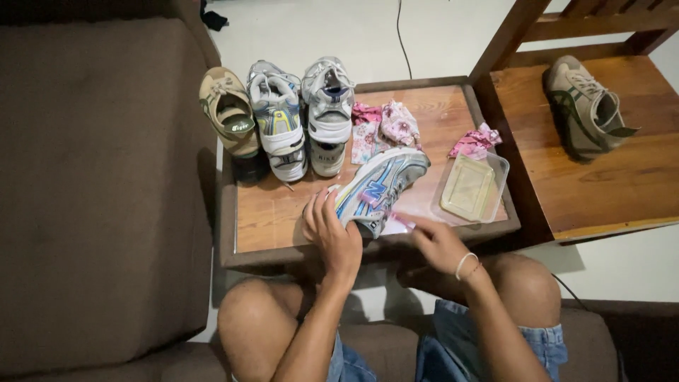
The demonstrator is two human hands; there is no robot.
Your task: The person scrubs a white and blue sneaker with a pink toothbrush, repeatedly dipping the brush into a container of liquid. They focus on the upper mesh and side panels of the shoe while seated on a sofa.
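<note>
The person sits on a brown sofa facing a small wooden desk. The left hand grasps the heel end of a silver-and-blue sneaker, which lies tilted on its side near the front edge of the desk. The right hand is clenched around a slim pink-handled brush, probably a toothbrush; its head end lies against the sneaker's side panel.

Behind the sneaker, three more shoes stand in a row at the desk's far left: a tan shoe, a grey-and-yellow sneaker and a grey-white sneaker. Pink floral cloths lie just beside them, and another pink cloth touches a clear plastic tray on the right of the desk. A second tan shoe rests apart on a wooden bench.

Judged status: brushing of one sneaker is in hand. Whether the three lined-up shoes are already cleaned cannot be determined from this view. The shoe on the bench sits well apart from the work.
</note>
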